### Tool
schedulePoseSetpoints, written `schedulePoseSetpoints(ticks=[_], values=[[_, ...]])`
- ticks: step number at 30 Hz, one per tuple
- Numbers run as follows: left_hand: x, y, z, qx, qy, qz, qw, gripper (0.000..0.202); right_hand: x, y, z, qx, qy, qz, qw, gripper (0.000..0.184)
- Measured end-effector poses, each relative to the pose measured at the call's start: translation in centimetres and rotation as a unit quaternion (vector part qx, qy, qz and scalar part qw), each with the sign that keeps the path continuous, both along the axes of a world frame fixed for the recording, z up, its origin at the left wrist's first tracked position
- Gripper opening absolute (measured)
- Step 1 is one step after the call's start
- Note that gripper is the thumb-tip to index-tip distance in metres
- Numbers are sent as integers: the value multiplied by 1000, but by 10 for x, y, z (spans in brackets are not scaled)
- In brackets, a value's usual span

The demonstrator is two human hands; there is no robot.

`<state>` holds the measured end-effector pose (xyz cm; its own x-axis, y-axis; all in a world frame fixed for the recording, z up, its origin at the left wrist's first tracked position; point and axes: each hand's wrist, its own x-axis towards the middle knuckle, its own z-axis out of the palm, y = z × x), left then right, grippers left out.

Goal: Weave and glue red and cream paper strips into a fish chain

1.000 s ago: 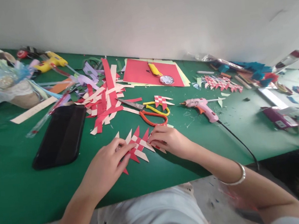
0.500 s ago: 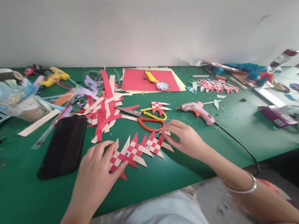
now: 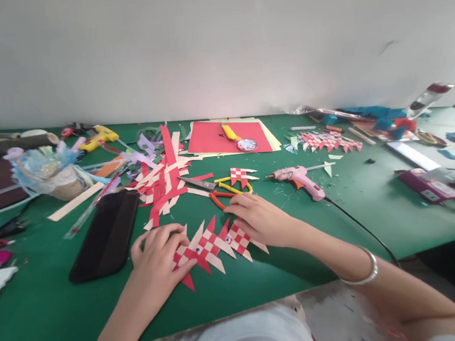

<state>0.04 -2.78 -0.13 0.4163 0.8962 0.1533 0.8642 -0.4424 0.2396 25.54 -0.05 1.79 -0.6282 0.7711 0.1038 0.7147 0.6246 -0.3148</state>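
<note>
A row of red and cream woven paper fish (image 3: pixel 208 246) with small googly eyes lies on the green table in front of me. My left hand (image 3: pixel 159 257) curls around the fish at the left end, its thumb on the front edge and its fingers over the far side. Bent over the right-end fish (image 3: pixel 239 240), my right hand (image 3: pixel 262 220) has its fingertips at the upper edge, while its thumb is hidden. Just beyond those fingertips lie scissors (image 3: pixel 204 183) with orange and yellow handles, partly covered by the hand. A small woven piece (image 3: pixel 239 176) rests on the handles.
A pink glue gun (image 3: pixel 298 177) with a cord lies to the right. Left are a black phone (image 3: pixel 107 233) and heaped paper strips (image 3: pixel 167 171). Behind are red paper sheets (image 3: pixel 204 138), a yellow cutter (image 3: pixel 230 132) and a round container of eyes (image 3: pixel 246 145). More woven fish (image 3: pixel 329 142) lie farther right.
My right hand has shifted left from the right-end fish's tail to its upper edge, now covering part of the scissors' handles. My left hand keeps its hold. The view has tilted upward slightly.
</note>
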Motion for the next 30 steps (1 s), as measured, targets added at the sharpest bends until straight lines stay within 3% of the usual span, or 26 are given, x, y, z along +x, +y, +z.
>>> schedulePoseSetpoints(ticks=[5,10,15,20,26,30], values=[[7,4,12,25,5,-38,999,10,-14,19,8,-71,40,54,995,34],[12,13,17,-14,5,-52,999,15,-25,28,19,-162,28,93,982,29],[7,12,23,22,-28,-4,999,13,-35,22,13,-101,-60,96,988,43],[0,9,33,29,-51,22,998,14,-44,14,9,-92,-136,126,978,13],[-5,7,41,50,-85,44,994,11,-38,24,9,-133,-35,129,982,13],[-8,5,49,104,-193,91,971,15,-23,32,22,-203,96,97,970,12]])
